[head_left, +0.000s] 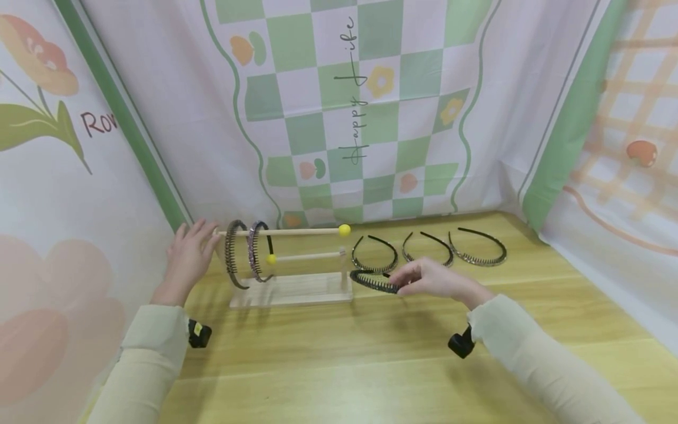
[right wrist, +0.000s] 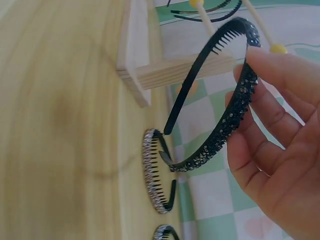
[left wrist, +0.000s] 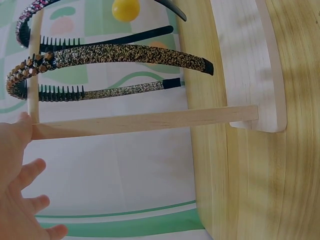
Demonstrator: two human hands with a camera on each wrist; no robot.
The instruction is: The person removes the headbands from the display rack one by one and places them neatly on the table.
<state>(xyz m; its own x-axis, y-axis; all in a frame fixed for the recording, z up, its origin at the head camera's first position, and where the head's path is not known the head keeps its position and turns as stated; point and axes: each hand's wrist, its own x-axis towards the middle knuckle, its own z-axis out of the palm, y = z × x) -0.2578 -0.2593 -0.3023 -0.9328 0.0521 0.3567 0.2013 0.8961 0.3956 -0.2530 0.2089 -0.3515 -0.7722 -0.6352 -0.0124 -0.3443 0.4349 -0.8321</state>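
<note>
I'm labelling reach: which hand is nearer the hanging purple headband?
Left. The left hand is left of the purple headband; the right hand, holding a black headband, is farther off to its right.

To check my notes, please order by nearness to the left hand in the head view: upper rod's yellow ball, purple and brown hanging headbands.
1. Brown headband, beside the left hand.
2. Purple headband, next rightward.
3. Yellow ball, rightmost on the upper rod.
</note>
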